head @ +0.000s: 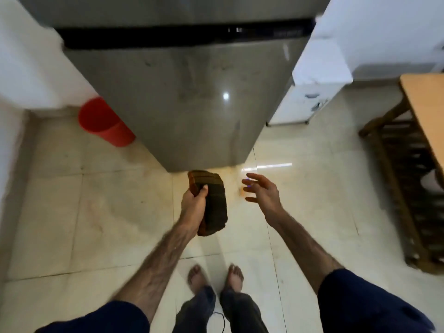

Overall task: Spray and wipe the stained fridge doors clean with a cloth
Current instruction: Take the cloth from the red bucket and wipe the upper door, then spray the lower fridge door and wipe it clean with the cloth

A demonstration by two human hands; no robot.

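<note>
A grey steel fridge (182,104) stands straight ahead, its lower door marked with dark smudges and streaks. A black band separates the lower door from the upper one. My left hand (193,206) is shut on a folded dark brown cloth (213,207) with orange edges, held low in front of the fridge's bottom edge. My right hand (260,192) hovers beside it with fingers spread and holds nothing. No spray bottle is in sight.
A red bucket (103,121) stands on the floor left of the fridge against a white wall (26,75). A white appliance (310,102) sits on the right. A wooden slatted table (413,150) fills the far right. My bare feet (216,276) stand on pale tiles.
</note>
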